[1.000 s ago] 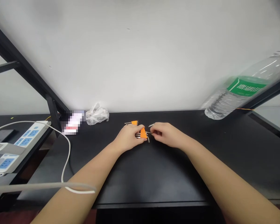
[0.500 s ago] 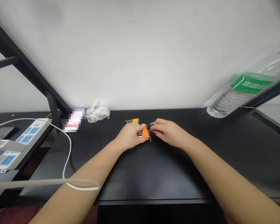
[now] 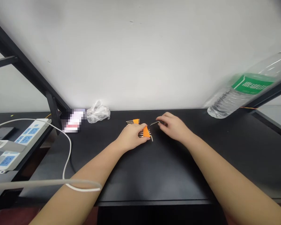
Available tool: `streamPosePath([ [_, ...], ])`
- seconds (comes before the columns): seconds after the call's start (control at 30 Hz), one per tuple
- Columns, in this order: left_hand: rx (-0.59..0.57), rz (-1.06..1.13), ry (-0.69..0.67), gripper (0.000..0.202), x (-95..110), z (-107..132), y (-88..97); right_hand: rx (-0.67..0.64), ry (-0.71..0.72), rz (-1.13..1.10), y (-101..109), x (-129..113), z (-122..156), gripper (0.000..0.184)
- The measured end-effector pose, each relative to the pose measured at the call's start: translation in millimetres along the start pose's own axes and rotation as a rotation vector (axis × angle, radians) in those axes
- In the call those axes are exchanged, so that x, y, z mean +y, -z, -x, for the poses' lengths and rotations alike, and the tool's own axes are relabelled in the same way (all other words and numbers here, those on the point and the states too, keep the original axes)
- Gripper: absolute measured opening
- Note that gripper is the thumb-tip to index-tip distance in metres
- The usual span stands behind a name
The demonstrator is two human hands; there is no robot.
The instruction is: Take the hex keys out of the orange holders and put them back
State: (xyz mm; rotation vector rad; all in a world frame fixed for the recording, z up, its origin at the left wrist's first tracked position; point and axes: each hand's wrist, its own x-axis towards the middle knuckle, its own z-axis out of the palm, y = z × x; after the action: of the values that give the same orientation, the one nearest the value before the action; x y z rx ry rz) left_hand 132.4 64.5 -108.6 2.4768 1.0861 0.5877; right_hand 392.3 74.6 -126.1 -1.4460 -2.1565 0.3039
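Note:
My left hand (image 3: 132,136) is closed on an orange hex key holder (image 3: 146,131), thumb and fingers gripping its two ends. Several metal hex keys pass through this holder, and a short bent end (image 3: 152,138) sticks out at its right. Just beyond my left hand, a second orange holder (image 3: 136,121) with several keys lies on the black table. My right hand (image 3: 172,124) is at the loose hex keys (image 3: 154,123) to the right of the holders. Its thumb and index finger are apart, one on each side of the keys' near end; whether they touch it is unclear.
A crumpled clear plastic bag (image 3: 98,112) lies by the wall, beside a blurred-out item (image 3: 73,121). A white power strip (image 3: 25,137) and a looping white cable (image 3: 69,150) are at left. A large water bottle (image 3: 253,83) stands at right on the black table (image 3: 154,178).
My right hand has moved away from the held holder, up and right to the loose hex keys, and its fingers have parted. My left hand still grips the holder in about the same place.

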Motion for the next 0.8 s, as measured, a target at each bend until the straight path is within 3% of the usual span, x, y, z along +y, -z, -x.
streamPosePath([
  [0.17, -0.008, 0.004, 0.034, 0.024, -2.4, 0.3, 1.1, -0.089, -0.008, 0.175, 4.7, 24.9, -1.6, 0.031],
  [0.3, -0.002, -0.003, 0.032, 0.024, -2.9, 0.2, 1.0, -0.143, 0.004, 0.232, 4.1, 25.2, 0.2, 0.032],
  [0.5, 0.004, -0.018, 0.021, 0.025, -2.2, -0.1, 0.9, -0.111, 0.027, 0.263, -4.8, 26.6, -5.3, 0.033],
  [0.8, -0.018, -0.067, 0.041, 0.024, -7.3, 1.8, 4.6, -0.154, 0.043, 0.317, -2.2, -7.6, 7.1, 0.025],
])
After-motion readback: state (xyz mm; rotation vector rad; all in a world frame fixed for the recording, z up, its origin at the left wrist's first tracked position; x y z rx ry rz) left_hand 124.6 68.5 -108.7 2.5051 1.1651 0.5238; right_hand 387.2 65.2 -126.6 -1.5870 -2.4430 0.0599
